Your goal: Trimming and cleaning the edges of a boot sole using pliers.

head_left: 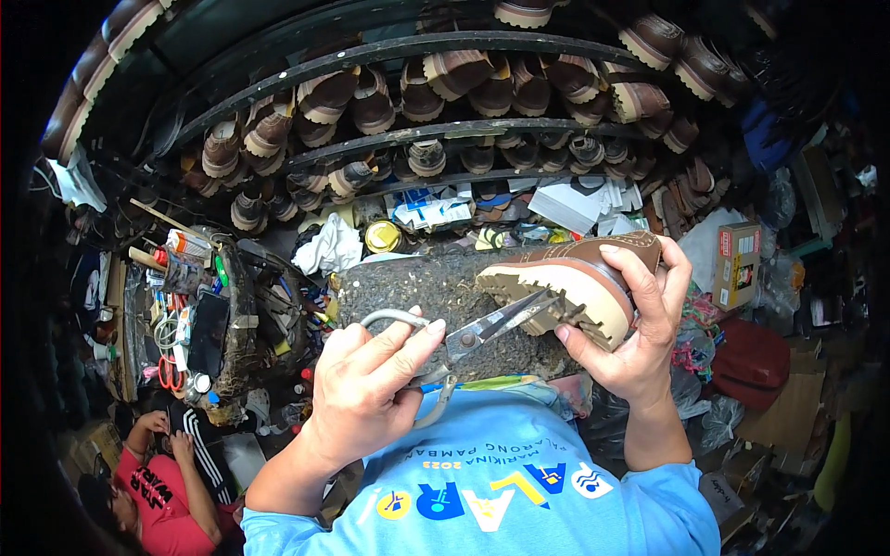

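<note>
Scissors (473, 338), one pair, sit in the left hand (366, 389) in the head view, its fingers around the spread handles, the blades slightly parted and pointing right and up. One brown shoe (575, 252) (which end is the toe, I cannot tell) is gripped in the right hand (646, 357) over one dark, rough block (408, 287), its long axis slanting down rightward, lugged sole (603, 301) facing the blades.

A white cloth (330, 246) lies beside a yellow tin (382, 236).
</note>
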The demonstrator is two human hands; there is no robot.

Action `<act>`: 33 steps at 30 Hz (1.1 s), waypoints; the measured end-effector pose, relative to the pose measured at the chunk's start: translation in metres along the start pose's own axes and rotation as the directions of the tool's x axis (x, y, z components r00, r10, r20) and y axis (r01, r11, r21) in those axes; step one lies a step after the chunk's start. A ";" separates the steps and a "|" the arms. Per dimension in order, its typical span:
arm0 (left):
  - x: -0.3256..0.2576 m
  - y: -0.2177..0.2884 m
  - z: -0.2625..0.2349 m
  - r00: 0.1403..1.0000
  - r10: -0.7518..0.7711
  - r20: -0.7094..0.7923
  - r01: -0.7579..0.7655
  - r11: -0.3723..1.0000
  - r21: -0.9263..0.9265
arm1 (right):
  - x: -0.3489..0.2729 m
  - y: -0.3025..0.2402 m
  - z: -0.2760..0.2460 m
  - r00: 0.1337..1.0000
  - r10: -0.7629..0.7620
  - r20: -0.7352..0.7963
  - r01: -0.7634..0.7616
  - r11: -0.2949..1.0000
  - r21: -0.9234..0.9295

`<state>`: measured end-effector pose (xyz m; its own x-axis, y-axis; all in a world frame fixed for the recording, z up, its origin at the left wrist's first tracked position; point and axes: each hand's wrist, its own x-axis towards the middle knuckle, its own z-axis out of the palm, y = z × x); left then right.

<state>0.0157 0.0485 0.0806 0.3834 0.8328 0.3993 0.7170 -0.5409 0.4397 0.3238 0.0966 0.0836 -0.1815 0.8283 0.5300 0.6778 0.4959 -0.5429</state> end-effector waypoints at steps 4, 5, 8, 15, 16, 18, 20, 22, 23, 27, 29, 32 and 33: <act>-0.004 0.003 0.001 1.000 -0.003 -0.012 0.004 1.000 0.027 | -0.002 -0.003 0.000 1.000 0.015 -0.003 -0.015 1.000 -0.007; -0.003 0.004 0.000 1.000 0.013 -0.019 -0.011 0.997 0.070 | -0.002 -0.004 0.000 1.000 0.015 -0.004 -0.015 1.000 -0.009; 0.000 0.006 -0.009 1.000 0.028 0.001 -0.028 0.996 0.084 | -0.003 -0.003 -0.001 1.000 -0.002 -0.006 0.002 1.000 -0.024; 0.001 0.003 -0.025 0.957 -0.106 0.271 0.198 0.919 -0.340 | -0.006 -0.001 -0.002 0.997 -0.081 -0.003 0.081 0.997 0.011; 0.000 0.003 -0.025 0.962 -0.097 0.257 0.180 0.928 -0.325 | -0.007 -0.001 -0.002 0.997 -0.080 -0.004 0.080 0.997 0.019; -0.002 0.007 -0.024 0.976 -0.072 0.207 0.115 0.972 -0.207 | -0.007 -0.003 -0.002 0.998 -0.068 -0.001 0.068 0.998 0.017; -0.003 0.009 -0.025 0.986 -0.040 0.161 0.054 0.995 -0.083 | -0.007 -0.004 -0.002 0.998 -0.055 0.003 0.055 0.998 0.015; -0.002 0.010 -0.027 0.992 0.010 0.123 -0.014 0.999 0.033 | -0.007 -0.004 -0.001 0.998 -0.059 -0.003 0.059 0.998 0.003; -0.001 0.012 -0.029 0.993 0.008 0.122 -0.012 0.999 0.031 | -0.007 -0.004 -0.001 0.998 -0.060 -0.001 0.060 0.998 0.002; 0.001 0.013 -0.039 0.977 -0.069 0.201 0.091 0.991 -0.102 | -0.007 -0.002 -0.002 0.997 -0.082 0.011 0.082 0.997 0.005; 0.000 0.009 -0.042 0.954 -0.089 0.286 0.163 0.956 -0.244 | -0.006 -0.001 -0.002 0.996 -0.088 0.014 0.088 0.996 0.029; -0.006 0.002 -0.046 0.916 -0.135 0.377 0.265 0.910 -0.318 | -0.007 -0.001 -0.003 0.993 -0.111 0.025 0.111 0.994 0.020; -0.008 0.003 -0.048 0.914 -0.156 0.375 0.284 0.906 -0.314 | -0.007 0.000 -0.003 0.994 -0.108 0.017 0.108 0.994 0.005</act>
<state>-0.0135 0.0350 0.1175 0.4568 0.8896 -0.0054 0.5753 -0.2908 0.7645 0.3276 0.0901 0.0820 -0.2658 0.7744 0.5741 0.6509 0.5835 -0.4857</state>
